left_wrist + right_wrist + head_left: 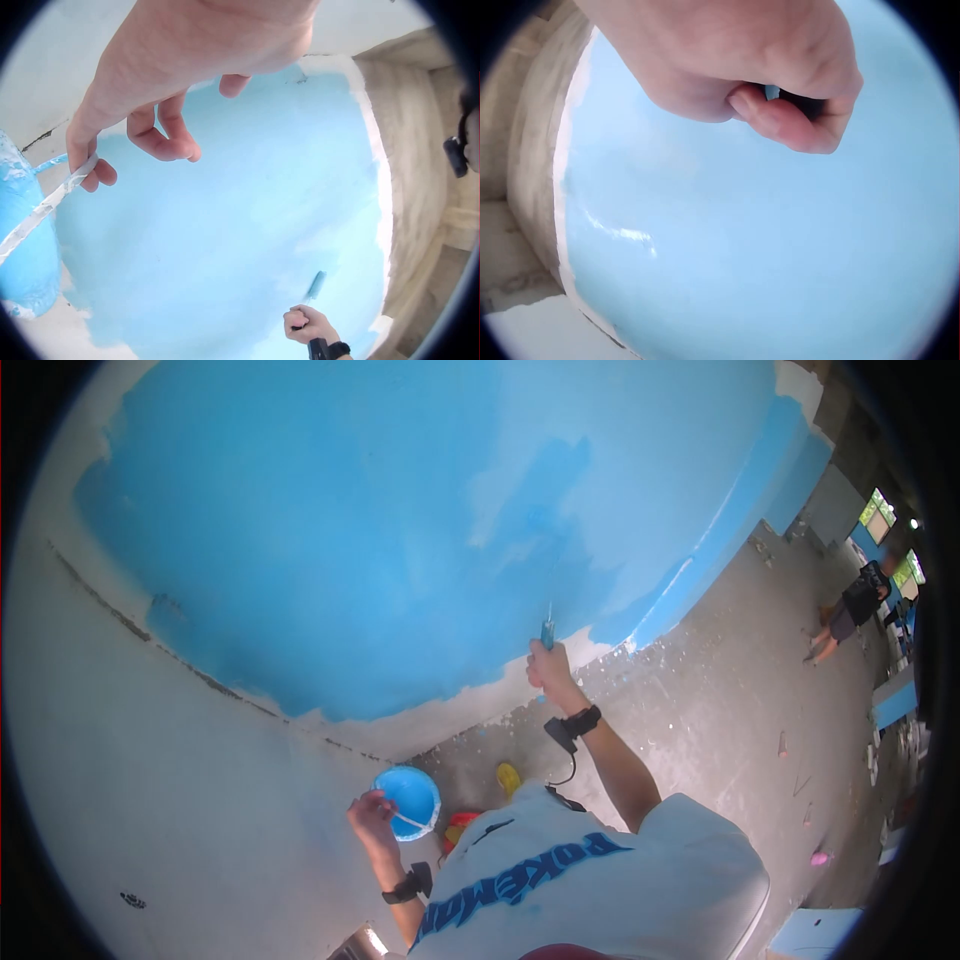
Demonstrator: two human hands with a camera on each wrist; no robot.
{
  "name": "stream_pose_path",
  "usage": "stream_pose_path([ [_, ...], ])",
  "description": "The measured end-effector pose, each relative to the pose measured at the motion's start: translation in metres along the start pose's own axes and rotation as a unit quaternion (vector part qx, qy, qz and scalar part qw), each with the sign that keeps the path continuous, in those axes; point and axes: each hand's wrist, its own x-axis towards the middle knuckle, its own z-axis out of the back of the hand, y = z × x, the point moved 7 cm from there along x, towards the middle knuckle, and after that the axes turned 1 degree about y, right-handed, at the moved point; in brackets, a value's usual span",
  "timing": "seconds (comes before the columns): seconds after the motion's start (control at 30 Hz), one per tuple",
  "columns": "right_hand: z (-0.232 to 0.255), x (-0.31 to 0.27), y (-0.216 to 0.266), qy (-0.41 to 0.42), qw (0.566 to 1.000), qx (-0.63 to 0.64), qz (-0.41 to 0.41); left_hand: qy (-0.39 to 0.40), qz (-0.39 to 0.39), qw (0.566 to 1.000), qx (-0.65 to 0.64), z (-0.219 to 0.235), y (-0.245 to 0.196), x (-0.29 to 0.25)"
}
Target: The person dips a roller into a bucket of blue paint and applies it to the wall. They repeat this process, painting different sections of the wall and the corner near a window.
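Observation:
My left hand (372,824) (187,60) hooks its fingers round the white handle (408,820) (45,206) of a blue, paint-smeared bucket (430,796) (30,259), low on the left. Farther up and to the right, my right hand (553,670) (309,324) (780,82) grips a tool with a blue-green, roller-like head (317,285), held against or just off the wall (330,540) (225,225) (742,217). Darker and lighter blue patches cover that wall. In the right wrist view the curled fingers hide most of the tool.
Unpainted white wall (200,780) borders the blue on the left and below. The grey floor (700,700) has paint specks and scattered bits. A person in dark clothes (862,598) stands at the far right. A yellow shoe (509,778) shows near the bucket.

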Motion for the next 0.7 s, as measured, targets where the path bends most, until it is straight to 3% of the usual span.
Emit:
stream_pose_path([
  [0.13, 0.006, 0.028, 0.078, 0.042, 0.995, 0.083, 0.035, 0.012, 0.011, 1.0, -0.018, 0.004, 0.002, -0.004],
  [0.27, 0.011, 0.036, 0.106, 0.068, 0.992, 0.097, 0.047, 0.003, -0.003, 1.0, -0.019, 0.011, 0.007, -0.011],
  [0.4, 0.004, 0.019, 0.056, 0.035, 0.998, 0.038, 0.025, 0.002, -0.02, 1.0, 0.002, 0.012, 0.012, -0.013],
  [0.53, 0.002, 0.008, -0.004, 0.035, 0.998, -0.016, -0.058, -0.03, -0.019, 0.999, 0.023, 0.013, 0.011, -0.009],
  [0.6, 0.004, 0.013, -0.016, 0.049, 0.994, -0.046, -0.083, 0.005, -0.033, 0.998, 0.048, 0.008, 0.006, -0.009],
  [0.7, 0.009, 0.021, -0.013, 0.069, 0.994, -0.049, -0.071, -0.031, -0.065, 0.994, 0.077, 0.007, 0.003, -0.009],
])
